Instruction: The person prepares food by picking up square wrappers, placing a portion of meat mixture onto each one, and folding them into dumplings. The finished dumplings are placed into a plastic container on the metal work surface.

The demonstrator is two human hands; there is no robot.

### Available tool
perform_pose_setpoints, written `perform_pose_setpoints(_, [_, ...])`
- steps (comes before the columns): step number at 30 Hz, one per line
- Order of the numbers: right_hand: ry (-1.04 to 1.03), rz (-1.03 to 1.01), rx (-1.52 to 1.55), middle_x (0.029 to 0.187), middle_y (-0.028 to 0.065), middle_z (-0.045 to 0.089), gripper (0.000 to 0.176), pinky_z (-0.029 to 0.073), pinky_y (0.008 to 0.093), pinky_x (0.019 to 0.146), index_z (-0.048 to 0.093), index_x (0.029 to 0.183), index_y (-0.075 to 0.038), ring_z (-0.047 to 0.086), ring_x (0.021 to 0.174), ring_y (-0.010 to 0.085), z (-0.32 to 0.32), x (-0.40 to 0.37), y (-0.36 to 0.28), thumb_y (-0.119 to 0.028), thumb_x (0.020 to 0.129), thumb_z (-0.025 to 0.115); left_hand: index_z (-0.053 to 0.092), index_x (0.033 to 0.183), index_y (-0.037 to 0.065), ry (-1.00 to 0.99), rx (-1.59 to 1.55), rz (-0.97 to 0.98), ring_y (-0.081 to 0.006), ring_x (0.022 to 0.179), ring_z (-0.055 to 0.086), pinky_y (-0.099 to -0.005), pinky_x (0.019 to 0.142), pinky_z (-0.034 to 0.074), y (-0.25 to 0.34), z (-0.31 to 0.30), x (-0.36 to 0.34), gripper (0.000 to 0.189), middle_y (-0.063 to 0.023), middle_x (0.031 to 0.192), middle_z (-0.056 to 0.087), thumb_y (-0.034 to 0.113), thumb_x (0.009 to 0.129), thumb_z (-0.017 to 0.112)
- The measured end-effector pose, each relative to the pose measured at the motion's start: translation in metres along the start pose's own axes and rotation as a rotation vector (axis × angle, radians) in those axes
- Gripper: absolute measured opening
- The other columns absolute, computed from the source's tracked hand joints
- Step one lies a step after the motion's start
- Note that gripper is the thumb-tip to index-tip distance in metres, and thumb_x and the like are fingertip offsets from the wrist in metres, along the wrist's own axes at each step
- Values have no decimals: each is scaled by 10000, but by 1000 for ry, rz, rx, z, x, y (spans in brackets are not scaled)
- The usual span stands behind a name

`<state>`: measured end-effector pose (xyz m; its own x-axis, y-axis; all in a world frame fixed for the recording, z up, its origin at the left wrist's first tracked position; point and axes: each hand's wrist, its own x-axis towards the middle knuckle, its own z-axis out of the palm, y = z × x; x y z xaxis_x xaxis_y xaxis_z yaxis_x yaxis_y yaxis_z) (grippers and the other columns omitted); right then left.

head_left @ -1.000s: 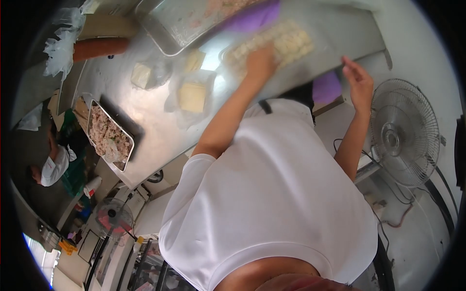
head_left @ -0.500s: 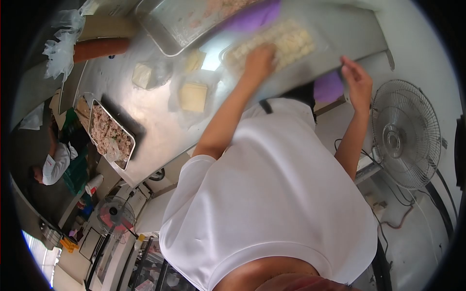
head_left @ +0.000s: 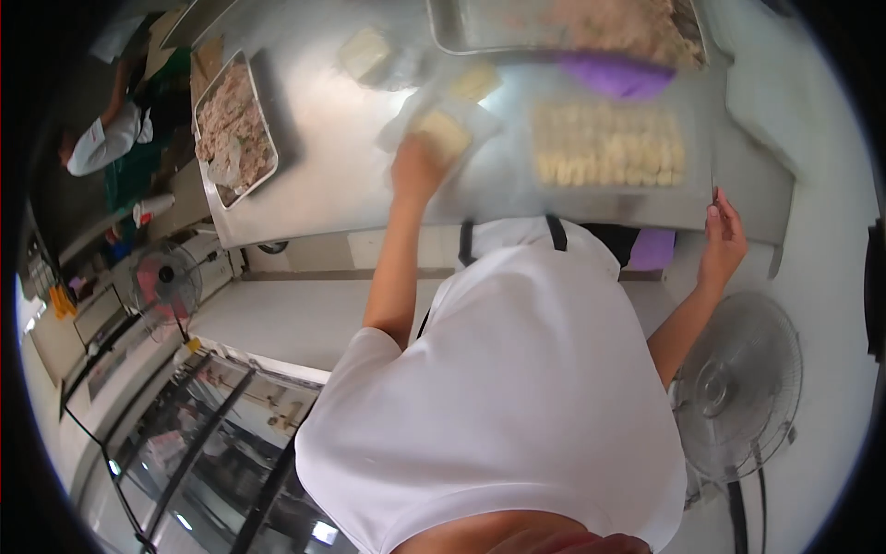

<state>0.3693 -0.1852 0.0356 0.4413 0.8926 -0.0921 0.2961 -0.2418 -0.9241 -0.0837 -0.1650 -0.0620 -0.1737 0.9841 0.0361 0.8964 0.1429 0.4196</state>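
Observation:
My left hand (head_left: 421,169) reaches over a stack of square pale yellow wrappers (head_left: 445,136) lying on a clear plastic sheet; its fingertips overlap the stack, blurred by motion. Another pale wrapper pile (head_left: 476,81) lies just beyond it. To the right is a clear plastic tray (head_left: 609,189) with rows of small pale dumplings (head_left: 609,148). Beyond the table's front edge at the right, my right hand (head_left: 725,238) is raised, its fingers closed on a thin stick-like tool (head_left: 714,191).
A large metal tray (head_left: 452,42) holds minced filling (head_left: 628,23), with purple material (head_left: 616,76) along its near side. Another metal tray (head_left: 269,166) of filling stands left. A wrapped pale block (head_left: 366,55) lies between. A fan (head_left: 734,388) stands right; a person (head_left: 106,138) is far left.
My left hand has left the dumpling tray and moved left to the wrapper stack. My right hand stays raised at the right. The whole view has turned and shifted.

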Motion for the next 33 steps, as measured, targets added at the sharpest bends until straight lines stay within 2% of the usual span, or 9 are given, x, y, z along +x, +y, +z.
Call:
perform_pose_setpoints(6, [-84, -97, 8, 1165, 66, 660, 317, 437, 191, 751, 626, 1222, -21, 579, 925, 71, 25, 15, -38, -95, 914, 632, 591, 830, 54, -118, 56, -67, -303, 823, 604, -409, 700, 501, -5, 9, -11, 268, -85, 882, 595, 191, 711, 787])
perform_pose_setpoints(8, [-117, -108, 26, 1181, 113, 648, 296, 472, 248, 897, 624, 1197, 15, 607, 1042, 131, 33, 19, -46, -41, 907, 623, 601, 828, 56, -76, 85, -42, -295, 843, 605, -407, 708, 506, 0, 14, -7, 264, -77, 886, 596, 192, 704, 790])
perform_pose_setpoints(10, [-149, -112, 37, 1171, 110, 649, 297, 471, 244, 893, 624, 1197, 17, 607, 1029, 125, 43, 21, -49, -39, 905, 626, 611, 839, 50, 3, 75, 72, -288, 856, 612, -402, 711, 512, 15, 9, -7, 231, -81, 905, 601, 162, 715, 771])
perform_pose_setpoints(17, [-285, -97, 55, 1125, 79, 650, 308, 462, 223, 882, 624, 1193, 28, 596, 953, 91, 62, 16, -50, -19, 890, 640, 646, 796, 19, -73, 0, 9, -286, 751, 626, -372, 671, 504, -6, 19, -3, 174, -106, 812, 626, 125, 727, 766])
perform_pose_setpoints(23, [-472, -147, 75, 1090, 44, 650, 289, 462, 207, 804, 638, 1183, 2, 558, 852, 72, 96, 8, -51, -39, 897, 637, 693, 869, -12, -247, -312, -87, -162, 678, 615, -274, 666, 480, -41, 11, 4, 137, -124, 784, 680, 78, 776, 738])
perform_pose_setpoints(27, [-699, -429, -302, 919, 86, 625, 298, 482, 294, 684, 665, 1152, -97, 613, 771, 177, 159, -11, -58, -18, 872, 598, 679, 891, -41, -203, -453, -101, -126, 687, 597, -264, 668, 475, -60, 13, 2, 145, -85, 780, 674, 99, 854, 665])
perform_pose_setpoints(29, [-756, -565, -280, 891, 101, 599, 265, 497, 359, 679, 676, 1104, -118, 621, 783, 269, 195, -29, -56, -37, 879, 562, 673, 891, -45, -196, -497, -144, -118, 685, 591, -260, 664, 472, -65, 12, 6, 158, -71, 767, 666, 109, 883, 638])
perform_pose_setpoints(31, [-780, -570, -370, 896, 91, 598, 243, 498, 380, 681, 678, 1084, -122, 619, 794, 285, 215, -42, -52, -58, 882, 558, 666, 897, -40, -319, -565, -259, -100, 690, 582, -246, 658, 467, -69, 6, 2, 180, -48, 754, 652, 126, 918, 599])
perform_pose_setpoints(33, [-801, -590, -457, 901, 81, 598, 224, 500, 401, 684, 680, 1064, -127, 617, 804, 302, 225, -44, -53, -79, 885, 554, 664, 894, -36, -266, -611, -289, -96, 686, 580, -243, 651, 464, -69, 7, -2, 181, -42, 747, 648, 126, 925, 589])
